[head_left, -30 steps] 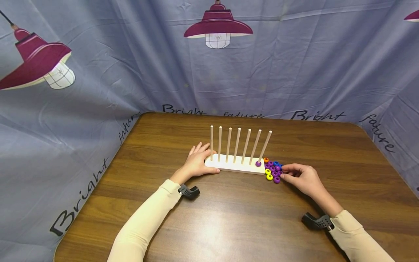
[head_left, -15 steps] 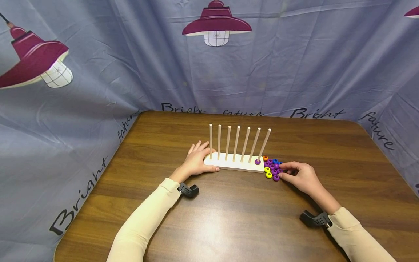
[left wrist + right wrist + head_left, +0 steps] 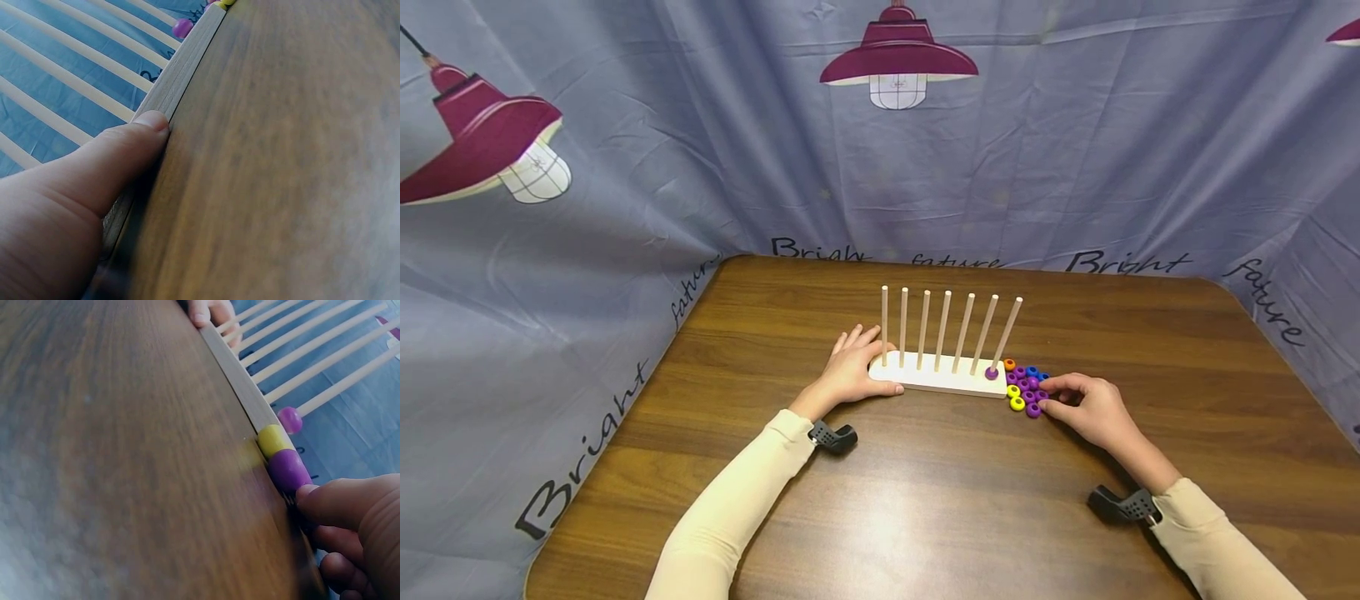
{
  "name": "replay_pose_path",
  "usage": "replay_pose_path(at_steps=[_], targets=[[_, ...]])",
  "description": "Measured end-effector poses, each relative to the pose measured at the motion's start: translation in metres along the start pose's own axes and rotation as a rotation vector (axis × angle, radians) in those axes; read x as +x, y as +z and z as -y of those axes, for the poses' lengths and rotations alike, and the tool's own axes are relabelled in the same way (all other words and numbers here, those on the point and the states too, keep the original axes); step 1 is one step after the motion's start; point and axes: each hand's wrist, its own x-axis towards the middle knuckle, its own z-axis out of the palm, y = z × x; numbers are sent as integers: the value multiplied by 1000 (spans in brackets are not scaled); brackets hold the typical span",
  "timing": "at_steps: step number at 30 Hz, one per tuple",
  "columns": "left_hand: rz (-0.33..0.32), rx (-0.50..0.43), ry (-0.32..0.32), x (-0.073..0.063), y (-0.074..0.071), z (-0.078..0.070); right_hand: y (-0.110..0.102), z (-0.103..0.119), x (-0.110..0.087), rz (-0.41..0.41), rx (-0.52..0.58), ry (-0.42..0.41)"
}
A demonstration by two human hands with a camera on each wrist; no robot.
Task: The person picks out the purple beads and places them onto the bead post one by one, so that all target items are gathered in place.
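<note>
A white wooden peg board [image 3: 936, 375] with several upright pegs stands on the table, one purple bead [image 3: 992, 373] at the foot of its rightmost peg. My left hand [image 3: 847, 372] holds the board's left end, thumb along the front edge, other fingers spread behind; the thumb [image 3: 150, 122] presses the side in the left wrist view. Against the right end lies a cluster of beads: orange [image 3: 1010, 365], blue [image 3: 1032, 372], yellow [image 3: 1017, 404] and purple [image 3: 1033, 410]. At its right edge rests my right hand [image 3: 1093, 408], thumb and index finger apart, touching the outer beads. In the right wrist view the thumb meets a purple bead [image 3: 289, 470].
The brown wooden table [image 3: 917, 500] extends on all sides of the board. A grey-blue curtain [image 3: 1037, 167] with printed lamps and lettering hangs behind and beside it. A black wrist camera [image 3: 833, 437] sits on each forearm.
Both hands, the board and the beads stay in place. Only a slight shift of the head view is visible.
</note>
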Motion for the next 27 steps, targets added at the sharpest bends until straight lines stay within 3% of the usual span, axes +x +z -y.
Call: replay_pose_path(at_steps=[15,27], targets=[[6,3,-4,-1,-2,-3,3,-4,-3,-47,-27,-134],[1,-4,3,-1,-1,-1,3,-4,-4,-40,-24,-126]])
